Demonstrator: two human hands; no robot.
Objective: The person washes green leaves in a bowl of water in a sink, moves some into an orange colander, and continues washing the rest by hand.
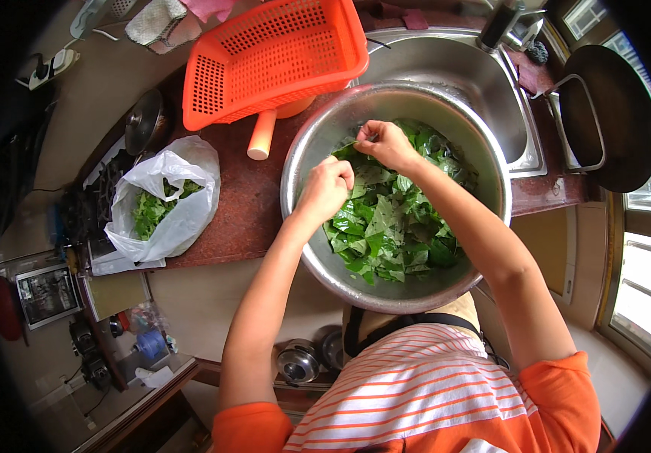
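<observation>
A large round stainless steel basin (pixel 498 187) stands before me at the sink's edge, with green leaves (pixel 385 226) lying in water inside it. Over the basin's left part, my left hand (pixel 325 187) has its fingers curled at the edge of a leaf. My right hand (pixel 385 144), above the upper leaves, pinches a green leaf (pixel 349 148) between thumb and fingers. The leaf spans the gap between both hands; the left fingertips' hold on it is partly hidden.
An orange plastic basket (pixel 280 56) sits behind the basin, beside a pale orange handle (pixel 263 135). A white plastic bag (pixel 189 221) of greens lies left on the red countertop (pixel 246 221). Behind right are a steel sink (pixel 495 90) and a dark wok (pixel 614 119).
</observation>
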